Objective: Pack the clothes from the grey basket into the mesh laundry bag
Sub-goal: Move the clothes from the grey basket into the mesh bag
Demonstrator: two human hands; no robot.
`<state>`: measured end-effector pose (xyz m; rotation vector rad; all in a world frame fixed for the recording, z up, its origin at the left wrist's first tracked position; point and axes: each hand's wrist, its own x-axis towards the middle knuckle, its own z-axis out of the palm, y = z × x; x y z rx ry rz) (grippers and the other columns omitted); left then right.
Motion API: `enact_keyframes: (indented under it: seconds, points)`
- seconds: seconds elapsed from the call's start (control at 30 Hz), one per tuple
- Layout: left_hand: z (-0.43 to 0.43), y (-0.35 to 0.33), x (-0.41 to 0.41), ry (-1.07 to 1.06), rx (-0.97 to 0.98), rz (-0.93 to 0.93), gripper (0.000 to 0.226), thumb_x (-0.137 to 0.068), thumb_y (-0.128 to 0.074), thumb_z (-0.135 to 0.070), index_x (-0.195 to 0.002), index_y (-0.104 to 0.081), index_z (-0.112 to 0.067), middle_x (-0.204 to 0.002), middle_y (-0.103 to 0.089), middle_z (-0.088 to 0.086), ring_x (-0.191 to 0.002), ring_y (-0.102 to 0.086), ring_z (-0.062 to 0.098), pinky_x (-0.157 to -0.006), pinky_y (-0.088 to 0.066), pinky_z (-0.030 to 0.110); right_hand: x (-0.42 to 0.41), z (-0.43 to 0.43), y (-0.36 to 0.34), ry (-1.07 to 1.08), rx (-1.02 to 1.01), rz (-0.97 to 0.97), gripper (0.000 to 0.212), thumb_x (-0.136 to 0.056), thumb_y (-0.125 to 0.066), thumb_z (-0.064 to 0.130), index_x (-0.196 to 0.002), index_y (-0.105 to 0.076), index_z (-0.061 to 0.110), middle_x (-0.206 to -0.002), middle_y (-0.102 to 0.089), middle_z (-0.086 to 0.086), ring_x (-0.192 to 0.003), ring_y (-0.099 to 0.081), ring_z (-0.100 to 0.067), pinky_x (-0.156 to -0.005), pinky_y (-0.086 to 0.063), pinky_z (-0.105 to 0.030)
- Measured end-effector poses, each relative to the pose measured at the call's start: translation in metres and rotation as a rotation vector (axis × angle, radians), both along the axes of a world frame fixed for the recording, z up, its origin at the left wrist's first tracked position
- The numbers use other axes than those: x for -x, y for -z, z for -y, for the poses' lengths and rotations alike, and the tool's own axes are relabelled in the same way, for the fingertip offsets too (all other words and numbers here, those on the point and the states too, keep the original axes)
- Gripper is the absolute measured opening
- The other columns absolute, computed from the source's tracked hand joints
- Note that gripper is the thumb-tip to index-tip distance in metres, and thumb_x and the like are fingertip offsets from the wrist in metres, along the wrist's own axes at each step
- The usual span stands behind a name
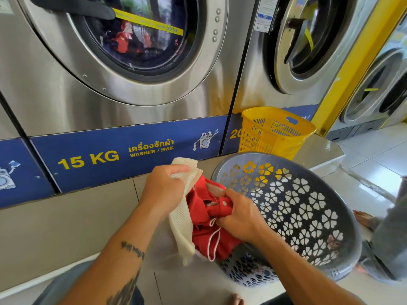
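Left hand [164, 188] closed on the rim of the cream mesh laundry bag [182, 219], holding it up and open. Right hand [239, 214] grips a red garment [203, 230] sitting in the bag mouth. Grey basket [308, 212] tilted on the floor, just beside the bag; yellow basket [275, 130] behind.

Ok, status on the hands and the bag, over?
Left hand gripping mesh laundry bag rim. Right hand clutching red garment at bag mouth. Grey basket tipped alongside. Nothing obstructing.
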<state>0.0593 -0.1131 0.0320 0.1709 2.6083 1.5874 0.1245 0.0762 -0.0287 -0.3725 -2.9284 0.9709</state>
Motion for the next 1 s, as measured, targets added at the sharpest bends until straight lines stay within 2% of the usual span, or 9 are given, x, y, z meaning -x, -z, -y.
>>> enact_keyframes:
  seconds: [0.07,0.13,0.27,0.37,0.47,0.57,0.77,0.87,1.0]
  points:
    - [0.000,0.000,-0.001,0.008,0.002,-0.004,0.057,-0.082,-0.044,0.002,-0.120,-0.070,-0.032,-0.137,-0.058,-0.003,-0.093,-0.054,-0.002,-0.069,-0.037,0.015,-0.003,0.010,-0.007,-0.031,-0.099,-0.166,0.043,-0.070,-0.065,0.028,-0.108,-0.048,0.040,-0.096,-0.062,0.010,-0.081,-0.064,-0.017,-0.069,-0.057,-0.040]
    - [0.000,0.000,-0.001,0.011,-0.001,-0.018,0.055,-0.082,-0.045,0.000,-0.118,-0.071,-0.032,-0.133,-0.061,-0.005,-0.108,-0.055,0.007,-0.081,-0.038,0.021,-0.005,0.020,-0.014,-0.140,-0.141,-0.288,0.050,-0.067,-0.062,0.020,-0.110,-0.049,0.042,-0.100,-0.059,0.011,-0.086,-0.063,-0.019,-0.068,-0.056,-0.040]
    - [0.002,-0.004,-0.001,0.059,-0.082,-0.023,0.047,-0.087,-0.049,-0.002,-0.112,-0.073,-0.034,-0.113,-0.064,-0.015,-0.098,-0.056,0.000,-0.079,-0.041,0.019,-0.004,0.033,-0.013,-0.395,-0.025,-0.480,0.057,-0.060,-0.059,0.004,-0.112,-0.064,0.026,-0.111,-0.066,0.012,-0.102,-0.062,-0.015,-0.082,-0.054,-0.038]
    - [0.003,-0.004,-0.002,0.098,-0.145,0.001,0.047,-0.088,-0.051,-0.003,-0.112,-0.073,-0.038,-0.113,-0.066,-0.014,-0.091,-0.060,-0.001,-0.070,-0.046,0.019,-0.001,0.039,0.006,-0.554,-0.079,-0.329,0.058,-0.063,-0.057,0.005,-0.119,-0.066,0.017,-0.119,-0.068,0.002,-0.110,-0.058,-0.018,-0.097,-0.046,-0.026]
    - [0.006,-0.004,-0.002,0.101,-0.185,0.006,0.046,-0.090,-0.052,-0.005,-0.114,-0.072,-0.039,-0.115,-0.066,-0.011,-0.092,-0.061,0.006,-0.066,-0.046,0.020,0.007,0.046,0.033,-0.652,-0.426,-0.130,0.042,-0.071,-0.069,0.014,-0.112,-0.067,0.015,-0.115,-0.067,-0.005,-0.112,-0.055,-0.030,-0.101,-0.043,-0.035]
    - [0.007,-0.004,-0.003,0.120,-0.184,-0.006,0.045,-0.092,-0.052,-0.006,-0.115,-0.071,-0.040,-0.120,-0.064,-0.010,-0.097,-0.060,0.008,-0.069,-0.045,0.022,0.011,0.054,0.046,-0.676,-0.627,-0.066,0.052,-0.070,-0.076,0.025,-0.120,-0.065,0.014,-0.124,-0.063,-0.005,-0.123,-0.048,-0.033,-0.112,-0.030,-0.041]
    - [0.027,-0.001,0.007,0.014,-0.195,-0.061,0.046,-0.092,-0.052,-0.006,-0.113,-0.071,-0.042,-0.127,-0.063,-0.014,-0.114,-0.055,0.004,-0.088,-0.042,0.022,0.006,0.045,0.005,-0.526,-0.385,-0.209,0.043,-0.064,-0.064,0.028,-0.107,-0.059,0.031,-0.107,-0.053,0.005,-0.098,-0.051,-0.023,-0.087,-0.047,-0.043]
    - [0.031,0.000,0.008,-0.002,-0.195,-0.054,0.046,-0.091,-0.052,-0.005,-0.113,-0.071,-0.042,-0.129,-0.062,-0.015,-0.120,-0.053,0.008,-0.094,-0.040,0.026,0.003,0.029,-0.005,-0.339,-0.451,-0.215,0.073,-0.065,-0.066,0.039,-0.132,-0.040,0.034,-0.132,-0.038,0.002,-0.124,-0.037,-0.024,-0.104,-0.036,-0.043]
    - [0.026,0.001,0.002,0.054,-0.170,-0.039,0.048,-0.090,-0.052,-0.002,-0.115,-0.071,-0.038,-0.129,-0.061,-0.011,-0.119,-0.053,0.007,-0.092,-0.040,0.023,0.003,0.021,0.010,-0.307,-0.490,0.021,0.105,-0.066,-0.065,0.048,-0.154,-0.009,0.034,-0.162,-0.006,-0.007,-0.151,-0.001,-0.032,-0.119,-0.011,-0.063]
